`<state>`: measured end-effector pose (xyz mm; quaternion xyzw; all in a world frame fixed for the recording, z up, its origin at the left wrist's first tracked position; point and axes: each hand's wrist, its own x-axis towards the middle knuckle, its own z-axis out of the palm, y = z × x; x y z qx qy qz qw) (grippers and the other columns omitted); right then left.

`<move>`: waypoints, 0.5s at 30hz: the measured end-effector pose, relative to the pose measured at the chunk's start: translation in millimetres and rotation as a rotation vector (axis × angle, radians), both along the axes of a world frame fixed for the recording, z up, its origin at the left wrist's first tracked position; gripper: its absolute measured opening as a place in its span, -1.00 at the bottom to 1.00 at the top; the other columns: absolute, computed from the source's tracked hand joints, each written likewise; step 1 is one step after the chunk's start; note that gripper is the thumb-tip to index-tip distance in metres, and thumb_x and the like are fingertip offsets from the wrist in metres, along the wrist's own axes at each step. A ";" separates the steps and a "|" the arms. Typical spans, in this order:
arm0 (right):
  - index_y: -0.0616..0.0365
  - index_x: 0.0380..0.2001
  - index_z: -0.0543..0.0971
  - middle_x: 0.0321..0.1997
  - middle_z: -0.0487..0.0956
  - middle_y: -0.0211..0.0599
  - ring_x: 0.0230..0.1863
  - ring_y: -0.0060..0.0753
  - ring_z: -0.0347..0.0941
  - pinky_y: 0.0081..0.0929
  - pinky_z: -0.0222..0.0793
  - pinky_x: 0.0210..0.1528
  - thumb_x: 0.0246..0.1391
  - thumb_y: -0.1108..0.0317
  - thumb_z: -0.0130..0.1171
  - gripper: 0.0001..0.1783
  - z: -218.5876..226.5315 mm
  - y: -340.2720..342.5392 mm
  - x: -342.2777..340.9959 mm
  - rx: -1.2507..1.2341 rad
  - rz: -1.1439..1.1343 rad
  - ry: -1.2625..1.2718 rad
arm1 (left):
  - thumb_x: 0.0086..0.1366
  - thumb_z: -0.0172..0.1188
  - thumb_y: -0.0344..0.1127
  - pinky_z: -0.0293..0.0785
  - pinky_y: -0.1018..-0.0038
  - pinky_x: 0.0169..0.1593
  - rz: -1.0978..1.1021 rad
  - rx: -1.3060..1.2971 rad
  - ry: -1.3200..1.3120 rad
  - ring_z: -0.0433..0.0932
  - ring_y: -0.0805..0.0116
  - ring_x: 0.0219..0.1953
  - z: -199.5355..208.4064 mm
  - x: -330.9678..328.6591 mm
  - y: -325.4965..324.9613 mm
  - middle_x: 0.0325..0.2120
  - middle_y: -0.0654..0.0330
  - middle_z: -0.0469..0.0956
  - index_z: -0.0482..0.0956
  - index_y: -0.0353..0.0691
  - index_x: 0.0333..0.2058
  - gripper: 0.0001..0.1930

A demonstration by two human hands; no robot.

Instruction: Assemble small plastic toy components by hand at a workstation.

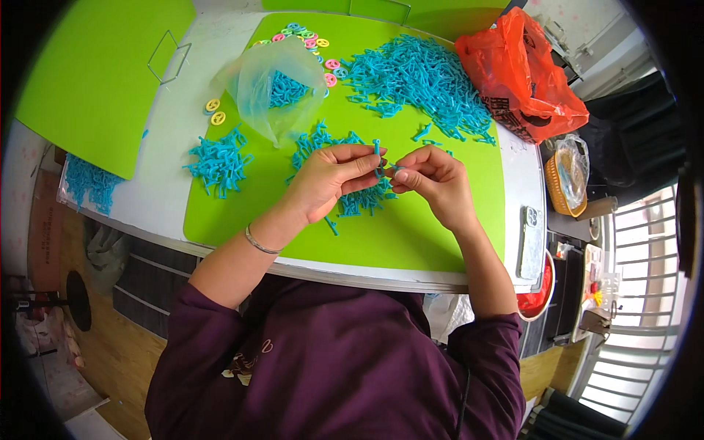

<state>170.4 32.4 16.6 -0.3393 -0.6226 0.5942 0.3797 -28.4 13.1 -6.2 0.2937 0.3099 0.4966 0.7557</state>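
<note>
Above the middle of a green mat, my two hands meet, fingertips nearly touching. My left hand is closed in a pinch on a small blue plastic piece that stands upright between thumb and fingers. My right hand is pinched too, at a tiny blue bit beside that piece; its shape is too small to make out. Under the hands spreads a pile of like blue pieces, partly hidden by my left hand. A smaller pile lies to the left.
A large blue heap covers the far right of the mat. A clear bag holding blue pieces stands far left of centre, near several coloured plastic rings. A red plastic bag and a phone are at the table's right side.
</note>
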 end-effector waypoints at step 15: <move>0.25 -0.28 0.49 -0.36 0.56 -0.28 -0.30 -0.49 0.50 -0.58 0.41 -0.28 0.08 0.46 0.07 -0.87 -4.9 -1.5 -6.6 -0.177 -0.010 0.210 | 0.21 0.12 -0.41 0.54 0.52 -0.15 0.061 0.079 0.082 0.54 0.45 -0.28 -0.6 6.4 -1.9 -0.30 0.19 0.54 0.51 -0.38 -0.20 -0.79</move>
